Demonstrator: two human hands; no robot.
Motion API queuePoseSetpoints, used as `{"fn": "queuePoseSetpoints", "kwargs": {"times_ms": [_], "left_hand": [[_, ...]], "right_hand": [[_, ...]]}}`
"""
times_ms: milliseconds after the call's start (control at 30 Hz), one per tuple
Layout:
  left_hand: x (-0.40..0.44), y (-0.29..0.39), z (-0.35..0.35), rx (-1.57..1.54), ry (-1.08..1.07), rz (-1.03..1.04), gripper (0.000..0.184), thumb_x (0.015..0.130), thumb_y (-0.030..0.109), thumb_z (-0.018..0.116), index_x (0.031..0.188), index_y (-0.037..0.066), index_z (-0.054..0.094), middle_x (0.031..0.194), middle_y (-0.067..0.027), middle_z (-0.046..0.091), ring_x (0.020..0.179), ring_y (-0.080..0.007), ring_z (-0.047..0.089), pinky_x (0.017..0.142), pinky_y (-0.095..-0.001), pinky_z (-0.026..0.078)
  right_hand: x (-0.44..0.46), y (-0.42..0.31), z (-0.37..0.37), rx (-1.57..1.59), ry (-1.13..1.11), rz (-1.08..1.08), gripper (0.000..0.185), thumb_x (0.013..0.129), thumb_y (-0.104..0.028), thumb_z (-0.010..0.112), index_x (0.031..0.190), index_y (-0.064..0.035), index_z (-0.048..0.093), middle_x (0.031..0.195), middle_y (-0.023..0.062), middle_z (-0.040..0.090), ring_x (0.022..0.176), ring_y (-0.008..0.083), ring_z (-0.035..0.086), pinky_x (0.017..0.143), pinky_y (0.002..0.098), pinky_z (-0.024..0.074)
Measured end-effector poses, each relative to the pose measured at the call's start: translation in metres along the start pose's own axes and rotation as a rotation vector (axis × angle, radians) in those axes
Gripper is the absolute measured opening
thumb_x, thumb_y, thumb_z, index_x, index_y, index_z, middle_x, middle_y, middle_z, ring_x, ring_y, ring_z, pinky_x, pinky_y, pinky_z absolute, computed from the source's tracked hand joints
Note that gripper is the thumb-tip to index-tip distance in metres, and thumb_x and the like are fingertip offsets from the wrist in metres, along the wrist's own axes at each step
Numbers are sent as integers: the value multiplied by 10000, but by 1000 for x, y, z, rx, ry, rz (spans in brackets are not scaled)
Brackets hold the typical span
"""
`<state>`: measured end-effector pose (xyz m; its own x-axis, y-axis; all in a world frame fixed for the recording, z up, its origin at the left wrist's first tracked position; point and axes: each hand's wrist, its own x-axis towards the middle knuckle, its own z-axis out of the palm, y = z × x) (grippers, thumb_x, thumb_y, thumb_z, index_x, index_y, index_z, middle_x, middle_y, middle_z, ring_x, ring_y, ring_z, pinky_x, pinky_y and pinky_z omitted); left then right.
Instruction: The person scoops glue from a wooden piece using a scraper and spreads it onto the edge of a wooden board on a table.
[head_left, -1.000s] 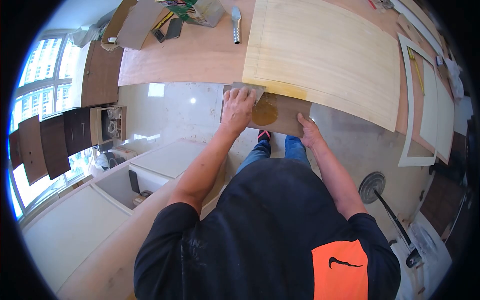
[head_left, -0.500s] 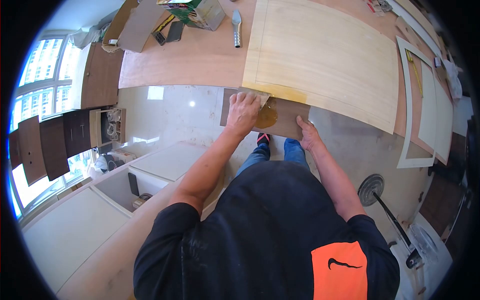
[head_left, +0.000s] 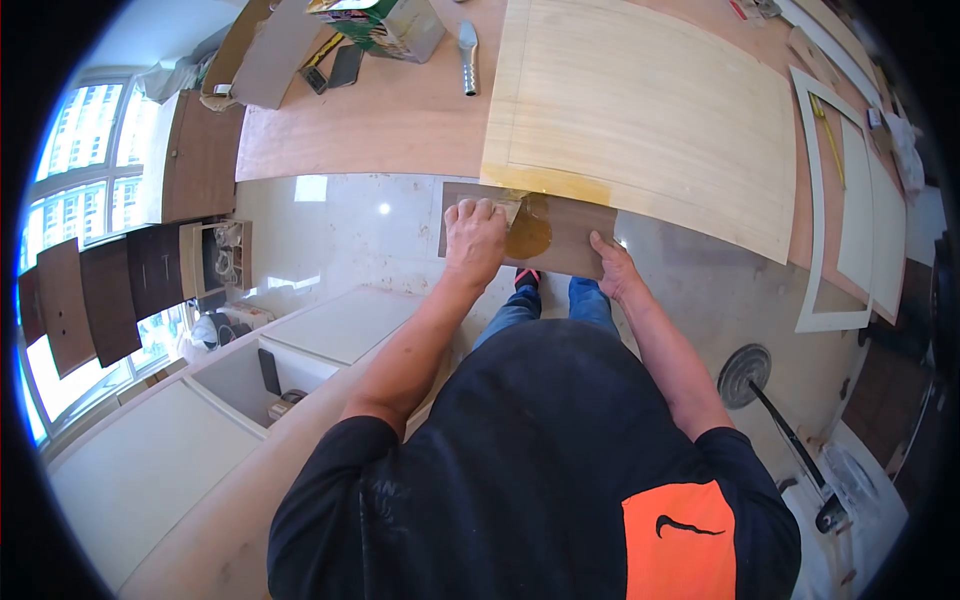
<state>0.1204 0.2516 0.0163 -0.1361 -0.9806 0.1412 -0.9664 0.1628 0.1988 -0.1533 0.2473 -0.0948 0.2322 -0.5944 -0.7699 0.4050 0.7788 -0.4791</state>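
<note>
My left hand [head_left: 476, 235] is bent around a pale scraper [head_left: 513, 208], most of it hidden beneath my knuckles; its corner shows at the left side of an amber puddle [head_left: 530, 235] on the brown board [head_left: 572, 238]. I can't tell whether that corner is touching the wet. With my right hand [head_left: 616, 268] I grasp the board by its right end, thumb lying on the top face, the other fingers out of sight underneath.

The board sits just off the near edge of the bench [head_left: 360, 135], above the floor [head_left: 345, 225], by the near left corner of the panel [head_left: 650, 110]. Whether the two touch there I can't make out. A yellow band [head_left: 560, 184] runs along the panel's near edge from that corner.

The panel covers the middle of the bench. Just past its left edge lies a knife [head_left: 468, 62], and the box [head_left: 400, 32] stands farther left. A white frame [head_left: 835, 323] juts over the bench's near right corner.
</note>
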Motion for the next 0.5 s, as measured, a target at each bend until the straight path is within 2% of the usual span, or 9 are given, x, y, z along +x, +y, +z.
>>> {"fn": "queuePoseSetpoints", "kwargs": {"times_ms": [67, 167, 267, 367, 467, 500], "left_hand": [[4, 3, 11, 20, 28, -13, 91, 814, 131, 607, 867, 85, 665, 927, -73, 628, 969, -293, 576, 868, -466, 417], [14, 11, 23, -13, 34, -33, 78, 817, 140, 609, 844, 87, 659, 931, -74, 631, 975, -295, 578, 868, -466, 418], [21, 23, 7, -148, -46, 21, 224, 785, 75, 633, 997, 107, 699, 1043, -56, 674, 1053, -306, 594, 924, -470, 426], [27, 35, -37, -240, 116, 60, 339, 772, 31, 633, 1092, 106, 717, 1125, -71, 693, 1086, -310, 602, 950, -463, 433], [36, 20, -43, -252, 261, -14, 334, 785, 30, 628, 1096, 102, 728, 1135, -79, 691, 1054, -314, 612, 919, -459, 439], [40, 13, -38, -284, 277, -66, 319, 823, 18, 610, 1109, 97, 728, 1085, -88, 709, 984, -343, 627, 861, -461, 470]], "right_hand": [[0, 0, 0, 9, -19, -9, 701, 879, -364, 828, 1425, -53, 517, 1347, 114, 625, 1255, 277, 590, 1053, 481, 497], [8, 5, -7, -5, -37, -2, 698, 879, -369, 827, 1421, -51, 523, 1348, 116, 625, 1259, 275, 588, 1058, 480, 491], [5, 4, -6, -7, -47, -17, 683, 887, -371, 818, 1416, -51, 530, 1348, 121, 625, 1256, 275, 590, 1056, 476, 489], [7, 5, -10, 6, -77, -5, 671, 890, -367, 812, 1411, -47, 535, 1351, 126, 625, 1256, 279, 590, 1052, 476, 489], [6, 3, -5, 0, -33, 3, 670, 889, -358, 811, 1409, -41, 534, 1345, 128, 628, 1251, 282, 595, 1046, 481, 495], [2, 1, 1, -3, -4, 2, 672, 888, -357, 812, 1410, -40, 533, 1342, 127, 629, 1248, 282, 598, 1044, 483, 497]]}}
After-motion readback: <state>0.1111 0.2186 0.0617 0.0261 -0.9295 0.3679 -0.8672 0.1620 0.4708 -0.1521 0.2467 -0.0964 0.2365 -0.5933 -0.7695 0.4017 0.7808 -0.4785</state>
